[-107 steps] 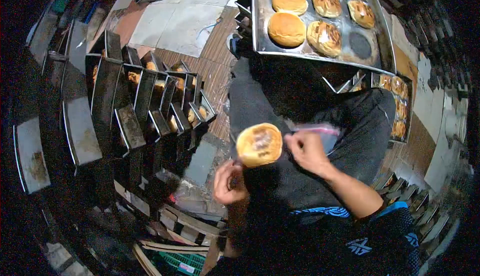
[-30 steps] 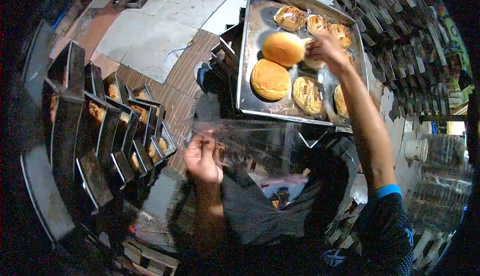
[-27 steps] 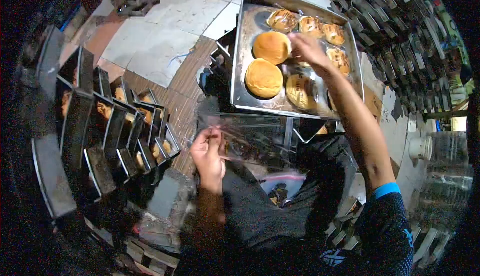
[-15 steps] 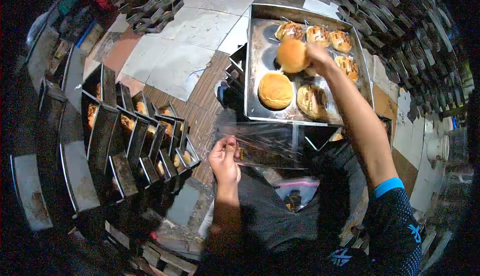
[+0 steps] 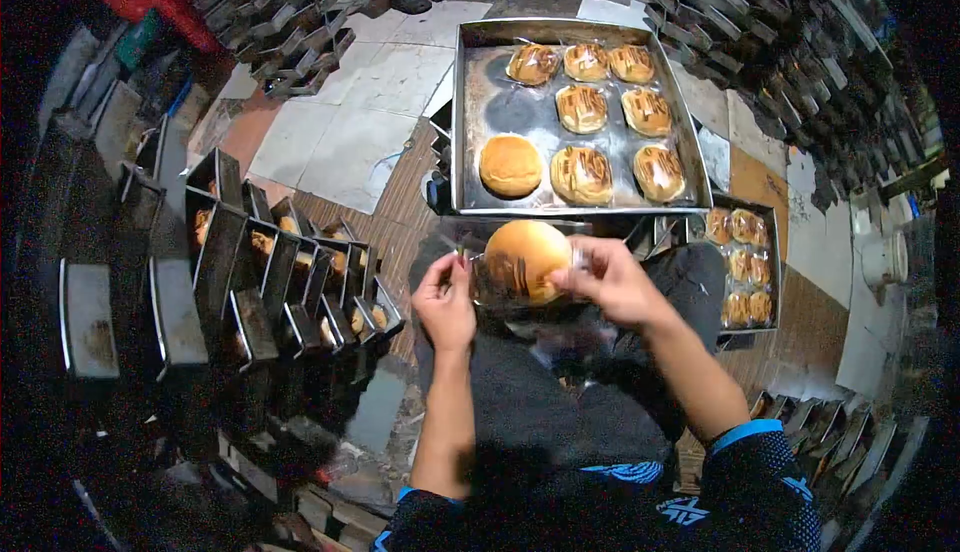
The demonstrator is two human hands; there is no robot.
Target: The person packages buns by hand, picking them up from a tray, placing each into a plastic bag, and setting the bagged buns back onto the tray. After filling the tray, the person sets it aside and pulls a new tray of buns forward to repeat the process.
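My right hand (image 5: pixel 612 280) holds a round golden bun (image 5: pixel 525 257) in front of my lap. My left hand (image 5: pixel 446 302) pinches the edge of a clear printed plastic bag (image 5: pixel 492 282) against the bun's left side; how far the bun sits inside the bag is hard to tell. Just beyond my hands lies a metal baking tray (image 5: pixel 482 62) with one bare bun (image 5: pixel 510 165) and several bagged buns (image 5: pixel 582 174).
Rows of dark loaf tins (image 5: pixel 270 272) with bread stand at my left. A smaller tray of bagged buns (image 5: pixel 745 267) sits at the right. Stacked empty tins (image 5: pixel 800 42) line the back and right. Pale floor tiles (image 5: pixel 345 102) lie behind the tins.
My right hand lifted a bun off the tray and brought it down to my lap, where it met the bag in my left hand. One bare bun stays on the tray.
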